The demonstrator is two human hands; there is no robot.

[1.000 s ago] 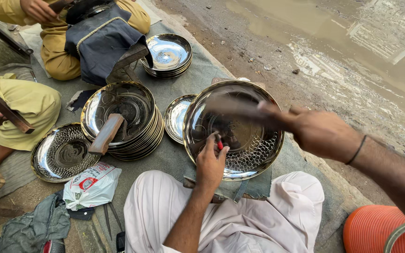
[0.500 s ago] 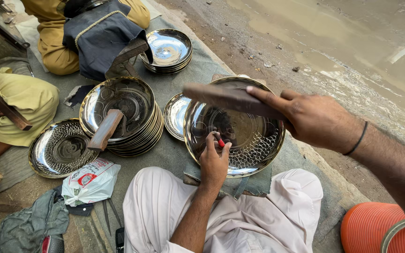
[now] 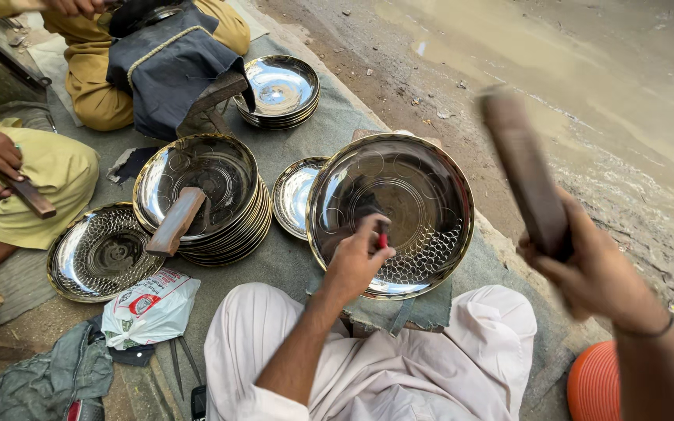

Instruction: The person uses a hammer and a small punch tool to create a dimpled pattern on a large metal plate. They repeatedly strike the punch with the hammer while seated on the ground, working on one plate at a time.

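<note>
A large shiny metal tray [image 3: 423, 175] with a stamped pattern lies on the mat in front of my knees. My left hand [image 3: 356, 261] pinches a small red-handled punch [image 3: 382, 238] upright against the tray's inner surface. My right hand [image 3: 590, 273] grips a dark wooden mallet [image 3: 520, 168], raised above the tray's right edge and blurred with motion.
A stack of trays [image 3: 212, 195] with a wooden block [image 3: 175, 221] on top sits to the left, a patterned tray [image 3: 99, 253] beside it, a smaller plate [image 3: 294, 191] between, and more bowls [image 3: 278, 90] farther off. Two seated people [image 3: 33, 168] work at left. White bag [image 3: 150, 308], orange drum [image 3: 594, 382].
My right hand has swung the mallet up and to the right, away from the tray. My left hand stays on the punch at nearly the same spot.
</note>
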